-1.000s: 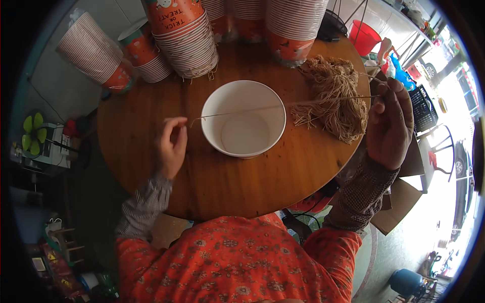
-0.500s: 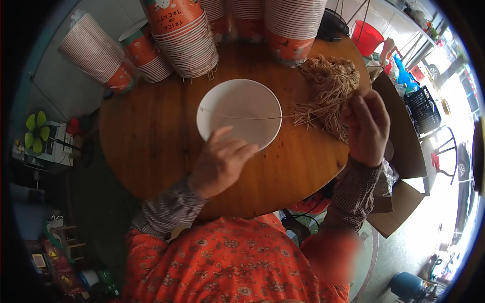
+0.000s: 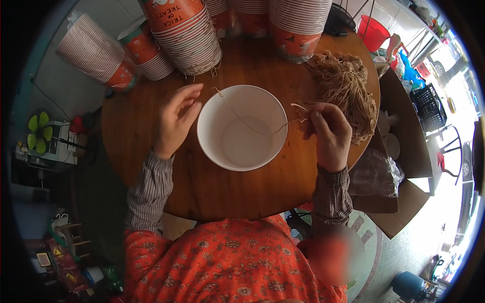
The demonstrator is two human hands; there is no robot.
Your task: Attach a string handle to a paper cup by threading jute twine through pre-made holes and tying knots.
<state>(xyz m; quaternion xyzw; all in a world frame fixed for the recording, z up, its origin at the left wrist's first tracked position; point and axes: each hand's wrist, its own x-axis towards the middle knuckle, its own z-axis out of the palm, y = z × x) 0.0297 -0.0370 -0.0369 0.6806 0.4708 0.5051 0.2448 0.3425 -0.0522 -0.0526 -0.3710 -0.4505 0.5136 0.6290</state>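
A white paper bucket [image 3: 211, 134] stands upright on the wooden table, its mouth towards me. A thin tan string [image 3: 244, 121] runs slack across the mouth, one knotted-looking end at the far left rim. My right hand [image 3: 329, 135], just right of the bucket, pinches the other part of the string, and short pale ends stick out by the fingers. Beside the left rim is my left hand [image 3: 177, 121], its fingers stretched and thumb apart, holding nothing. A thick bundle of tan strings [image 3: 348, 91] lies beyond my right hand.
Nested stacks of orange printed buckets [image 3: 186, 43] line the far side of the round table [image 3: 202, 197]; some are in clear plastic. An open cardboard box [image 3: 411, 139] stands right of the table. A red basin [image 3: 373, 33] is at the far right, a green-bladed fan [image 3: 40, 132] at the left.
My right hand has come left, towards the bucket, and the string has gone slack. My left hand has moved from the near rim to the bucket's left side. The bucket shifted slightly towards me.
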